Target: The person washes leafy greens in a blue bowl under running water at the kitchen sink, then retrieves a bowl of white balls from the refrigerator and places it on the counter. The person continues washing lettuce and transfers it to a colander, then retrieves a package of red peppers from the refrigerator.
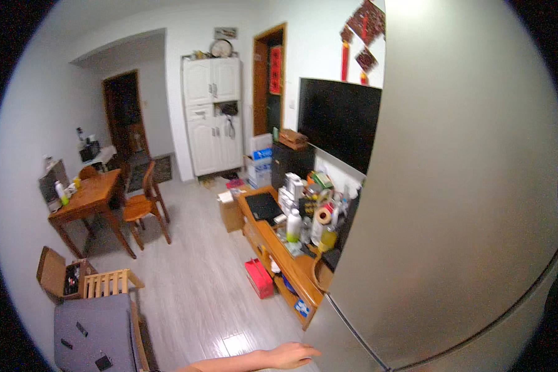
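Note:
My left hand [294, 355] reaches in from the bottom edge, its fingers stretched towards the right. Nothing shows in it. The fingertips are close to the side of a large metallic-grey refrigerator [446, 162]; whether they touch it, I cannot tell. A dark seam [483, 346] runs between the refrigerator's upper and lower doors. My right hand is out of view.
A wooden TV stand [279, 253] crowded with bottles and boxes adjoins the refrigerator, below a wall-mounted television [339, 123]. A red box [259, 278] lies on the floor. On the left are a wooden table [90, 193], chair [142, 207] and grey-cushioned seat [95, 321].

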A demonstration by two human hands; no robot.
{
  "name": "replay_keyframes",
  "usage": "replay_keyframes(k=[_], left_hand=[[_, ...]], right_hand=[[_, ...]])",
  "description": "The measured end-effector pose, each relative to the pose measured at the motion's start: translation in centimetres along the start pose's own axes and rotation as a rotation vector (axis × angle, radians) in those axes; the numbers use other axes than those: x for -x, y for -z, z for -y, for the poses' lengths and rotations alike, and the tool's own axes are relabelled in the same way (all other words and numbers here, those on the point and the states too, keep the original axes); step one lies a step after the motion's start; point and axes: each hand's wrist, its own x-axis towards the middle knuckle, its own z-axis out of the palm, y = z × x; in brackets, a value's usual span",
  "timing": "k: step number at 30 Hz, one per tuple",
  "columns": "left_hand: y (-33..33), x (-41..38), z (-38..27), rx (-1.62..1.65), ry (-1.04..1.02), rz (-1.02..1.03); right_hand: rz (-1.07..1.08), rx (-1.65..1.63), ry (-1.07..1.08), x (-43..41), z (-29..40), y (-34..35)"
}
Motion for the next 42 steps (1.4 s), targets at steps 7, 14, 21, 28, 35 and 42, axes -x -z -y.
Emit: replay_keyframes(k=[7,14,21,28,35,42], left_hand=[[-3.1,-2.0,-3.2,0.081,-0.144,0.120],[-7.5,-5.7,-11.4,0.182,-0.343,0.280],[-12.1,-15.4,-23.6,0.653,-0.492,0.445],[-18.3,-31.3,-34.6,1.366,0.026,0.408],[-23.3,-45.1,-39.1,1.448,0.185,0.172],[-24.0,-44.7,-38.3,1.687,0.201,-0.207]], right_hand=[[0.050,0.202,0.155,10.1,-2.4,6.6],[-0.461,0.180,0.492,20.8,2.1,14.1],[-0.407,0.014,0.624,20.2,9.4,9.3],[-0.348,-0.015,0.574,18.4,11.8,9.6],[-0.370,0.002,0.604,18.9,16.3,10.7],[-0.423,0.000,0.613,18.3,18.3,11.2]])
